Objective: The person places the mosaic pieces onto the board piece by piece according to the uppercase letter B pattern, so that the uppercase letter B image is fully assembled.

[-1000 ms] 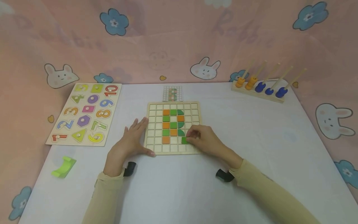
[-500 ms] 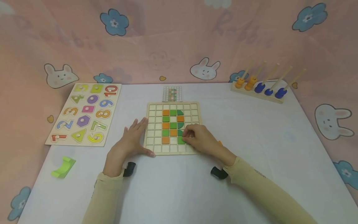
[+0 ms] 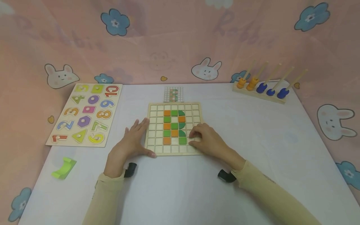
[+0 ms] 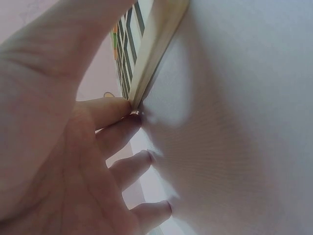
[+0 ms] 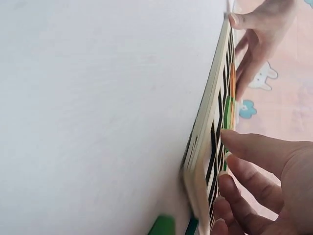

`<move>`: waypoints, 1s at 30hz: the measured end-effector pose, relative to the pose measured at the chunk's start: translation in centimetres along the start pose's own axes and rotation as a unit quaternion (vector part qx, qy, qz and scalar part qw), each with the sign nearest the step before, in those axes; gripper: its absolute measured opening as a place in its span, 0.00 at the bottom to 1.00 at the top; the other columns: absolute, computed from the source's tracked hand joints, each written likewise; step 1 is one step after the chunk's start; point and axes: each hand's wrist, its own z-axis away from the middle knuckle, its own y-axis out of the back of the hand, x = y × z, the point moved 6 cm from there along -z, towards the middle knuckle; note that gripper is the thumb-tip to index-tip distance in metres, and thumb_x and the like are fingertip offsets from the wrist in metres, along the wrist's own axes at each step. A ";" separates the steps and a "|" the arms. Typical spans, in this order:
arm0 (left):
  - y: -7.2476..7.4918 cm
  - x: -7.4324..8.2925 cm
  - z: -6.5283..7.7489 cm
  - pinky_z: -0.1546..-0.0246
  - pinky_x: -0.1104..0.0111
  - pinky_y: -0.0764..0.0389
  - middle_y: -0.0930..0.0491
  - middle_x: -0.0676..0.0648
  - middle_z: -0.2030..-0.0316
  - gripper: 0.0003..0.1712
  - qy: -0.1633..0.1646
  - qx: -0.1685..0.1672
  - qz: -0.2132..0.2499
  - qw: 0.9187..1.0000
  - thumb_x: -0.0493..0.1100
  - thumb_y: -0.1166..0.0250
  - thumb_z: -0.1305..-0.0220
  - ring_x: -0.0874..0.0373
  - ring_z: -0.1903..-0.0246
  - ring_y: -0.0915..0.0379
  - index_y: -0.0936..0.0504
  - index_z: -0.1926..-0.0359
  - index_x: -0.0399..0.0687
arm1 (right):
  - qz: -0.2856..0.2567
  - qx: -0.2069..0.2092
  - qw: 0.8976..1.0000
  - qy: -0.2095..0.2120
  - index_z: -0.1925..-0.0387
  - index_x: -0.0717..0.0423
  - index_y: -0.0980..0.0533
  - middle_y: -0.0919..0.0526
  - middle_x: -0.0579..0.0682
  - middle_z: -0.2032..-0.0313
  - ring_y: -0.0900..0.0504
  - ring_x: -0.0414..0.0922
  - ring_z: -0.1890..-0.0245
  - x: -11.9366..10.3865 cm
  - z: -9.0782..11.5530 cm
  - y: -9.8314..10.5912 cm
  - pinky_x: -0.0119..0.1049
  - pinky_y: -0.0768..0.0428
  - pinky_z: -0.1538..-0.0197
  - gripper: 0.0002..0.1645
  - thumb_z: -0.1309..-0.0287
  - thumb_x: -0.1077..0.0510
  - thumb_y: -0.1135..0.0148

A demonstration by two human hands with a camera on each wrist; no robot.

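A wooden grid board (image 3: 175, 153) lies on the table, bearing orange and green tiles in a letter R pattern. My left hand (image 3: 127, 145) is spread against the board's left side, its thumb at the front left corner. A green square tile (image 3: 182, 140) lies flat in its cell at the foot of the pattern. Just right of that tile hovers my right hand (image 3: 211, 142), thumb and forefinger apart with nothing between them. In the right wrist view, its thumb (image 5: 254, 149) and bent fingers are low over the board.
Behind the board lies a small pattern card (image 3: 173, 94). A number puzzle board (image 3: 84, 115) and a green curved block (image 3: 64, 168) lie left. At the back right stands a peg stacker (image 3: 260, 92). Beside the board's right edge is a loose green piece (image 5: 162, 226).
My right hand moved left with the green square tile, set it into its cell, then let go and drew back right. My left hand has stayed put.
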 end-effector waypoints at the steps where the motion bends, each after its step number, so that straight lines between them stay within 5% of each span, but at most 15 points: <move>1: 0.0 0.0 0.0 0.17 0.34 0.69 0.59 0.43 0.13 0.84 0.000 0.000 0.001 1.000 0.54 0.10 0.61 0.39 0.14 0.72 0.57 0.14 0.45 | 0.002 0.001 1.000 -0.001 0.61 0.51 0.15 0.16 0.48 0.59 0.24 0.47 0.55 0.3 0.2 0.2 0.41 0.22 0.50 0.09 0.43 0.59 0.21; 13: 0.1 0.1 0.0 0.17 0.34 0.69 0.59 0.43 0.13 0.83 -0.002 -0.001 0.003 1.000 0.53 0.10 0.60 0.38 0.14 0.72 0.57 0.14 0.44 | 0.001 -0.036 0.999 -0.017 0.46 0.56 0.18 0.21 0.56 0.44 0.27 0.55 0.40 3.9 2.5 2.7 0.54 0.23 0.35 0.27 0.46 0.57 0.18; 23: 0.1 0.2 0.0 0.17 0.34 0.69 0.59 0.42 0.13 0.83 -0.003 -0.002 0.004 1.000 0.53 0.10 0.61 0.38 0.14 0.72 0.57 0.14 0.44 | 0.050 -0.066 0.996 -0.025 0.41 0.55 0.20 0.23 0.59 0.41 0.29 0.59 0.39 5.1 4.4 4.2 0.59 0.21 0.35 0.41 0.59 0.55 0.11; 30: 0.0 0.2 0.1 0.17 0.35 0.68 0.59 0.42 0.13 0.83 0.001 -0.003 0.002 1.000 0.54 0.10 0.60 0.38 0.14 0.72 0.57 0.14 0.44 | 0.041 -0.061 0.997 -0.015 0.46 0.54 0.19 0.20 0.55 0.49 0.27 0.55 0.45 5.5 4.8 4.0 0.53 0.19 0.41 0.32 0.55 0.59 0.13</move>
